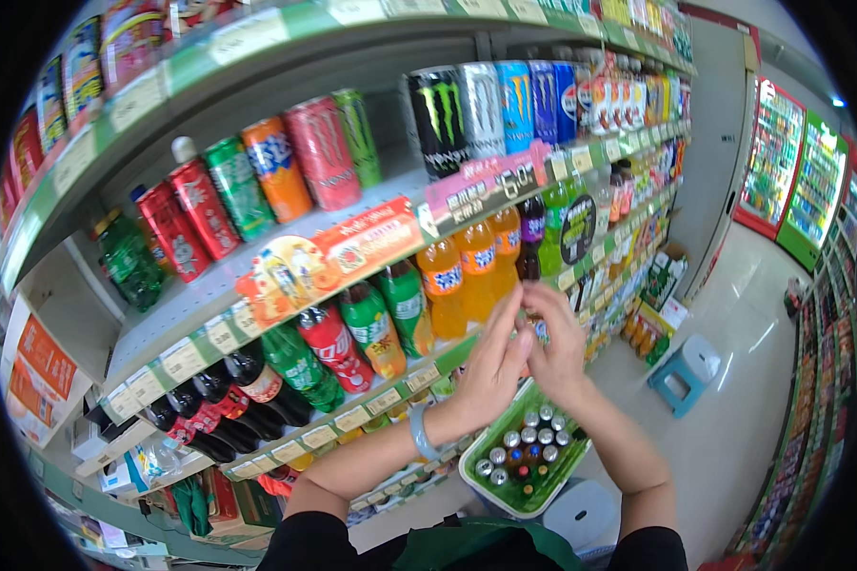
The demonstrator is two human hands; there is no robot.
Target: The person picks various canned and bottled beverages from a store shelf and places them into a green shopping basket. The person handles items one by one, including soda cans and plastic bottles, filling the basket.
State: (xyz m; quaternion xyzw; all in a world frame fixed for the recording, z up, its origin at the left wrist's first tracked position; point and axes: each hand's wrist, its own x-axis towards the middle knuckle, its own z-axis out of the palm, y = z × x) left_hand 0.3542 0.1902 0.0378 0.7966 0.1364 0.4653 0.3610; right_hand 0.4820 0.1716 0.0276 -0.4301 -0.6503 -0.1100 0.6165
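Note:
My left hand (495, 364) and my right hand (553, 342) are raised close together before the shelf, palms facing and fingertips meeting; whether anything small lies between them cannot be told. Just beyond them stand orange soda bottles (478, 260) on the lower shelf. Above, Monster energy drink cans (437, 118) and smaller soda cans (278, 168) stand on the middle shelf. Under my forearms a green basket (471, 467) holds several upright cans (530, 435) and a few capped bottles (523, 471).
A grey stool (582, 517) stands by the basket. Farther right are a blue-and-white stool (685, 371), cartons of bottles (646, 332) on the floor, and lit drink coolers (771, 153). Another stocked shelf (800, 428) runs along the right. Price strips (328, 264) stick out from the shelf edge.

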